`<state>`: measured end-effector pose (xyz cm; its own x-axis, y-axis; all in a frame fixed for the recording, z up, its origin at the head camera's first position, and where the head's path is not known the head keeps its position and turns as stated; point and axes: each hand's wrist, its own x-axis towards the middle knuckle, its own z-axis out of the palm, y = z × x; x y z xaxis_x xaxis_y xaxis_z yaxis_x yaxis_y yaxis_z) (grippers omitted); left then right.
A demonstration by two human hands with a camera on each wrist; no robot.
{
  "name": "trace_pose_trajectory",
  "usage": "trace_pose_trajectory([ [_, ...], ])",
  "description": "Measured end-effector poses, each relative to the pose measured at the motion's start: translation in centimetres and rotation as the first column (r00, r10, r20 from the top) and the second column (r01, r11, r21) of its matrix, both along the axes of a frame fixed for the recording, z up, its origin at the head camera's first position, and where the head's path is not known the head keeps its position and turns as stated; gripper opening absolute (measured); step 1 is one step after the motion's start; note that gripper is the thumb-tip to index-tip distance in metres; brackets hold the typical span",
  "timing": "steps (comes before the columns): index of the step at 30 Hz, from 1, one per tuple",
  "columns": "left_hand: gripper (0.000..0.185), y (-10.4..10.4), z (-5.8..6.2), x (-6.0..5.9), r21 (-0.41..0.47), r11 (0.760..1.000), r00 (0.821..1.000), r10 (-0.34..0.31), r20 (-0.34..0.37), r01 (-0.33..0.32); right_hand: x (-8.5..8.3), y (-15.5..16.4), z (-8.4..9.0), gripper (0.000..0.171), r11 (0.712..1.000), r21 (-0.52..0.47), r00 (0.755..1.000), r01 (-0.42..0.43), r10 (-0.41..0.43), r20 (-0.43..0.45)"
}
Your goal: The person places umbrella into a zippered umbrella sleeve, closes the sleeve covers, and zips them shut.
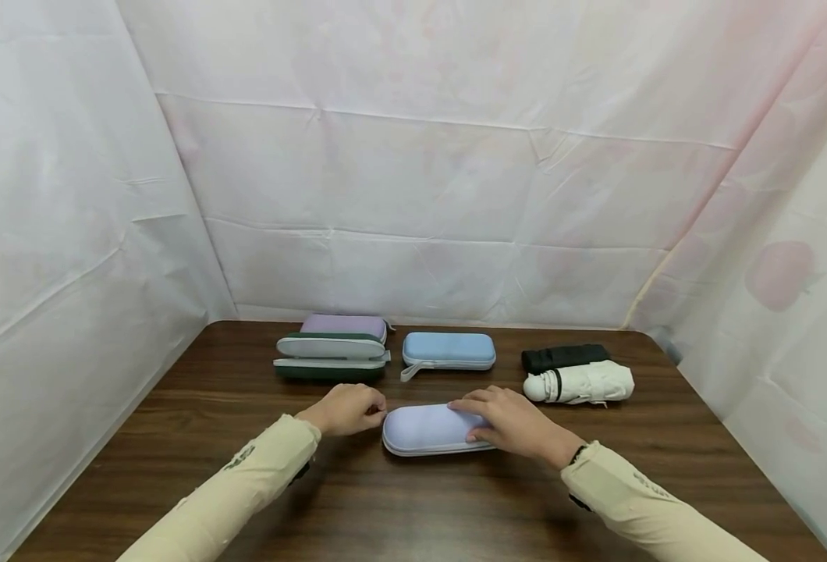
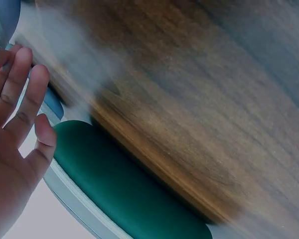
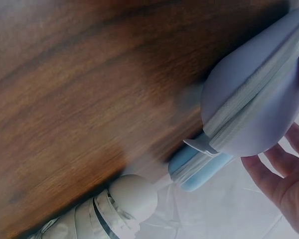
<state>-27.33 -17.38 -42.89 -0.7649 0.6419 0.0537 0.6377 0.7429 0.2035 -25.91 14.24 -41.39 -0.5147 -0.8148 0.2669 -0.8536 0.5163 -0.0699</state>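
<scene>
A lavender zippered glasses case (image 1: pixel 420 429) lies on the wooden table in front of the person, its lid down. My right hand (image 1: pixel 508 421) grips its right part, fingertips on top and thumb at the near side. In the right wrist view, the pale zipper band and a small tab (image 3: pixel 202 146) show at the end of the case (image 3: pixel 259 99). At the case's left end is my left hand (image 1: pixel 350 408), fingers bent and thumb close to the index finger. Whether anything lies between those fingertips is hidden.
Behind stand an opened dark green case (image 1: pixel 329 373) with grey lining, a purple case (image 1: pixel 343 325) and a light blue case (image 1: pixel 448 349) with a strap. To the right lie a folded white umbrella (image 1: pixel 582 382) and a black one (image 1: pixel 564 357). White cloth (image 1: pixel 413 172) surrounds the table.
</scene>
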Motion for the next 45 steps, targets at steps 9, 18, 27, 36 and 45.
trace_pose_trajectory([
  [9, 0.014, -0.5, -0.3, 0.4, 0.003, 1.000, 0.999, 0.024, -0.033, -0.024, 0.5, -0.3, 0.1, 0.050, 0.998, -0.006, 0.998, 0.061, -0.061, -0.001],
  [18, 0.016, -0.9, -0.5, 1.2, 0.010, 1.000, 0.997, 0.028, -0.069, -0.027, 0.7, -0.5, -0.3, 0.048, 0.996, -0.014, 0.995, 0.087, -0.088, -0.036],
  [27, 0.021, -1.1, -0.3, 1.8, 0.033, 0.999, 0.999, 0.032, -0.031, -0.031, 0.9, -0.9, -0.6, 0.051, 0.993, -0.002, 0.989, 0.121, -0.120, -0.083],
  [36, 0.018, -0.5, 0.1, 2.4, 0.058, 0.998, 1.000, 0.001, -0.019, 0.001, 0.9, -1.1, -0.6, 0.050, 0.987, -0.012, 0.978, 0.162, -0.162, -0.133],
  [45, 0.018, 0.1, -0.1, 2.7, 0.053, 0.999, 1.000, 0.010, -0.006, -0.010, 1.3, -1.6, -0.6, 0.049, 0.978, -0.009, 0.965, 0.207, -0.206, -0.164],
])
